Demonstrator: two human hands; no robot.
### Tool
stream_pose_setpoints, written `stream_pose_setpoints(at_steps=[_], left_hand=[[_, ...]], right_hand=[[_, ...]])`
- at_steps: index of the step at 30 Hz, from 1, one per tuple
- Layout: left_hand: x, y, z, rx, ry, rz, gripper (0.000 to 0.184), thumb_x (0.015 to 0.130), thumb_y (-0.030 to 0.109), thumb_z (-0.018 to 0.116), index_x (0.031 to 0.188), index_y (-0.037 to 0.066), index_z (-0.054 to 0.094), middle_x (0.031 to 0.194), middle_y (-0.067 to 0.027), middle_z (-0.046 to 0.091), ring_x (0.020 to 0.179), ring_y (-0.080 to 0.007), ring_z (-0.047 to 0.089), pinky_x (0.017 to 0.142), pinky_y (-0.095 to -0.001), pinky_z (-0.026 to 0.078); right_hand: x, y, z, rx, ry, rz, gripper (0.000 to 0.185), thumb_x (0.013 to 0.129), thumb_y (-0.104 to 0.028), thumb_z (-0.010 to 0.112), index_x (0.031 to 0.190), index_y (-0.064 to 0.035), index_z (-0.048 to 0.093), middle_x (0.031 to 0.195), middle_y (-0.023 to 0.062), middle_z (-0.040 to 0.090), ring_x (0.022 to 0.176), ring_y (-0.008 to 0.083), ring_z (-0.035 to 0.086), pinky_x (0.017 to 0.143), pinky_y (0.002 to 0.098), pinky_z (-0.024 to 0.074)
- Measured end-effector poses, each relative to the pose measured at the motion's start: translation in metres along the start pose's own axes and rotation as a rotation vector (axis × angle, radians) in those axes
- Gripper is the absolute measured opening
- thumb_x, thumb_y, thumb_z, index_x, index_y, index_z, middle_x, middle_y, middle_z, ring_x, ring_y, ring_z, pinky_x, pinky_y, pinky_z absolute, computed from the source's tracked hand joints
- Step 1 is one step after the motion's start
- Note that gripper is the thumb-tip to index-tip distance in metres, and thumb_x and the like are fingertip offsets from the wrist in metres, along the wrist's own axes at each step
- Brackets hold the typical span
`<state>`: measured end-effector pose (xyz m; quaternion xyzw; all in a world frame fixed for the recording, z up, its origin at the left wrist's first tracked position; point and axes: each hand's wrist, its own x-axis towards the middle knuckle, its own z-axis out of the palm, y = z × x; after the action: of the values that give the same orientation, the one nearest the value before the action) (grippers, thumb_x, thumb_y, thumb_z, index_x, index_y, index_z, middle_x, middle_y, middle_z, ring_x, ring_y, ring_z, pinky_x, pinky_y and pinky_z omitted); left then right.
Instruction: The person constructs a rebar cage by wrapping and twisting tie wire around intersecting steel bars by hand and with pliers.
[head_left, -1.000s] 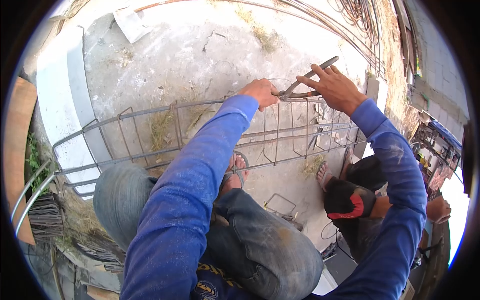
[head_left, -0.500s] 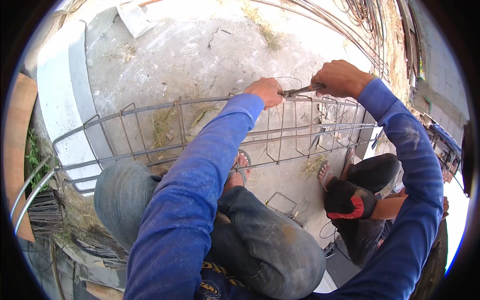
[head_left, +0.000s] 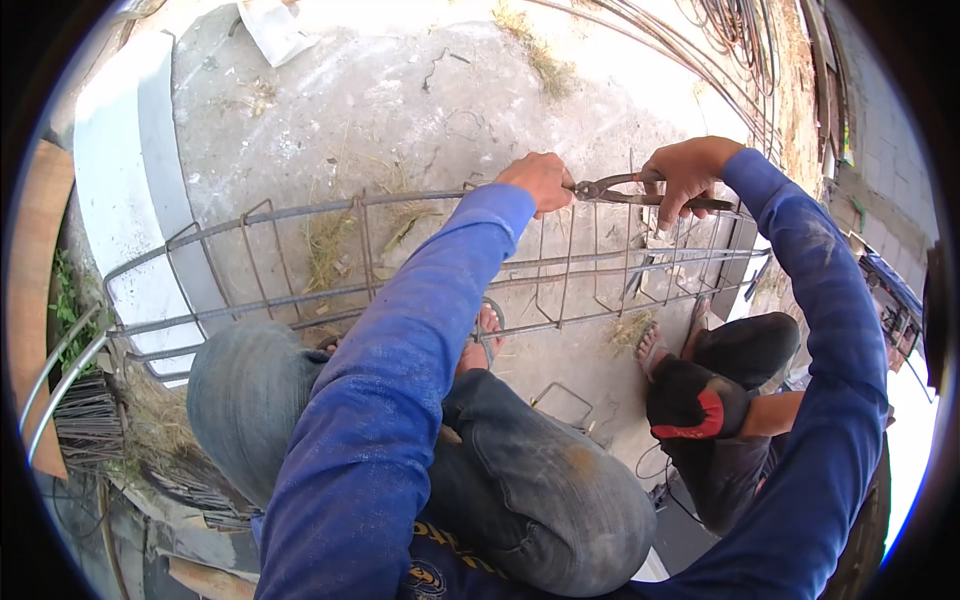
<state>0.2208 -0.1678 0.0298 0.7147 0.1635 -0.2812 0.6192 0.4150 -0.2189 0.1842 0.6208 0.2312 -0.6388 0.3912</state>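
Observation:
A long rebar cage (head_left: 420,270) of rods and bent stirrups stretches across my view in front of my knees. My left hand (head_left: 540,183) is closed around its top rod at a stirrup; exactly what lies inside the fingers is hidden. Pincers (head_left: 615,188) have their head right beside my left fingertips, at the top rod. My right hand (head_left: 690,180) holds the pincers by their handles, which are spread apart, with fingers between and around them.
Another person's knee (head_left: 700,405) and sandaled foot (head_left: 653,350) are at the right, close to the cage. A white board (head_left: 120,180) lies under the cage's left end. Coiled rods (head_left: 735,40) lie at upper right. A bent stirrup (head_left: 563,402) rests on the concrete floor.
The pincers' handles have gone from nearly together to wide apart, and my right fingers have loosened around them. My left hand stays at about the same place on the top rod.

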Motion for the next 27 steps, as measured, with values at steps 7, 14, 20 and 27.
stream_pose_setpoints(at_steps=[7,14,20,27], left_hand=[[0.007,-0.011,0.003,-0.021,-0.016,0.049,0.041,0.090,0.031,0.074,0.126,0.012,0.076,0.071,-0.0136,0.071,0.062,-0.0221,0.070,0.070,-0.0403,0.056],[0.006,-0.008,0.003,-0.040,-0.013,0.036,0.041,0.089,0.028,0.075,0.126,0.011,0.076,0.073,-0.0138,0.072,0.061,-0.0218,0.070,0.069,-0.0394,0.056],[0.011,-0.013,0.007,-0.036,-0.020,0.034,0.040,0.089,0.030,0.075,0.126,0.012,0.076,0.076,-0.0140,0.073,0.062,-0.0216,0.071,0.069,-0.0400,0.056],[0.011,-0.012,0.005,-0.028,-0.031,0.008,0.041,0.089,0.030,0.074,0.126,0.013,0.076,0.075,-0.0136,0.073,0.065,-0.0212,0.072,0.070,-0.0402,0.056]], right_hand=[[0.002,0.027,0.022,-0.893,1.024,-0.526,0.039,0.083,-0.022,0.082,0.114,-0.0112,0.061,0.092,0.0079,0.067,0.086,0.0270,0.070,0.083,0.0413,0.0542],[-0.013,0.012,0.010,-0.596,0.488,-0.222,0.031,0.094,-0.037,0.071,0.110,-0.0097,0.071,0.087,0.0118,0.074,0.083,0.0324,0.072,0.080,0.0462,0.0548],[0.000,0.024,0.029,-0.747,0.747,-0.328,0.024,0.102,-0.017,0.059,0.122,-0.0225,0.071,0.078,0.0125,0.072,0.080,0.0320,0.073,0.075,0.0453,0.0558],[0.010,0.027,0.028,-1.034,1.058,-0.461,0.023,0.102,-0.017,0.058,0.121,-0.0213,0.071,0.075,0.0091,0.071,0.074,0.0286,0.074,0.066,0.0405,0.0551]])
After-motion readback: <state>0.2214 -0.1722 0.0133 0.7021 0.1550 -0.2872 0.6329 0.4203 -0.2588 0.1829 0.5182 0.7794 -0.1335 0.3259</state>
